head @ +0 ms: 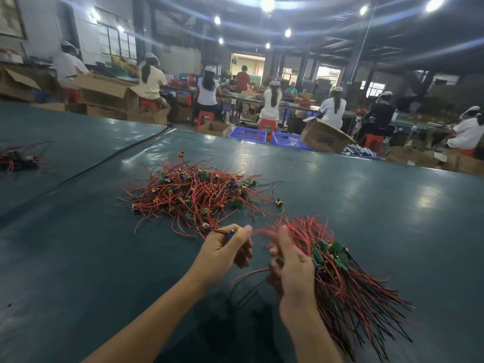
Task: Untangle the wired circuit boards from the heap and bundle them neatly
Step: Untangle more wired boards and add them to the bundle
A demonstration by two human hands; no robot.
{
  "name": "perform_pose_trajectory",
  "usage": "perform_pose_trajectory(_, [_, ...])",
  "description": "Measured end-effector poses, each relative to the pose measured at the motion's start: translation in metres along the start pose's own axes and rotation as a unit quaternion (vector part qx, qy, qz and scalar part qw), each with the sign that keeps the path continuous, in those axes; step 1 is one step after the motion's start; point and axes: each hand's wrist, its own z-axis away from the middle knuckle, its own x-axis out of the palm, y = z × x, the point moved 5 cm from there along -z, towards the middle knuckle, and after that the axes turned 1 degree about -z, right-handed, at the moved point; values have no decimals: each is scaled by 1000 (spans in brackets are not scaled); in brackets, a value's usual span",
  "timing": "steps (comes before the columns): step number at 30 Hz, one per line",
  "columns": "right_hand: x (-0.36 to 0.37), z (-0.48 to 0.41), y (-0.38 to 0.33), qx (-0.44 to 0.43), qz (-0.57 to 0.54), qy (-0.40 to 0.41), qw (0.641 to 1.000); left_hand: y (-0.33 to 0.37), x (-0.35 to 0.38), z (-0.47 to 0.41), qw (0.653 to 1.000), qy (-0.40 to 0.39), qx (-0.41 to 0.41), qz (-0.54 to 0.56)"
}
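On the dark green table (366, 205), just beyond both hands, lies the heap (199, 195): red and black wires knotted together with small green boards and yellow parts showing through. The left hand (225, 254) hovers at the heap's near edge, its thumb and forefinger (243, 231) curled in a pinch on one board (231, 233), which sits right at the fingertips with the other fingers tucked beneath. A red wire (262, 231) runs from that pinch across the small gap to the right hand (293, 268), seen from its back. The right fingers (284, 238) are wrapped round the bundle (348, 279); its green boards cluster just past the knuckles on the outer side, while the wires fan out above the fingertips and stream away down toward the near right of the table. One loose red wire loops under the space between the hands. Far to the left, well apart, lies a smaller pile (18, 159) of wires. Behind the table stand cardboard boxes (324, 138) and blue crates (247, 134), and people sit at long benches with their backs turned.
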Motion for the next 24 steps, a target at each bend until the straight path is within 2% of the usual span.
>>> perform_pose_trajectory(3, [19,10,6,-16,38,-41,998,-4,9,4,998,-51,-16,-33])
perform_pose_trajectory(5, [13,6,1,-23,12,-14,1000,-6,8,3,997,-56,-31,-42])
perform_pose_trajectory(8, [-13,-7,-7,-3,-80,69,994,-4,0,1,998,-38,-35,-45])
perform_pose_trajectory(10, [-23,-10,-12,-11,-132,73,988,-4,-3,0,997,-33,-34,-56])
perform_pose_trajectory(13, [-20,-9,-15,-27,-141,40,989,-6,-6,0,998,11,-55,-30])
perform_pose_trajectory(17, [-15,-6,-18,-49,-146,13,988,-10,-16,-2,988,105,-98,65])
perform_pose_trajectory(20, [-12,-4,-20,-67,-143,-5,987,-10,-18,-3,979,126,-107,117])
perform_pose_trajectory(24, [-10,-2,-20,-81,-132,-14,988,-9,-19,-3,978,138,-99,119])
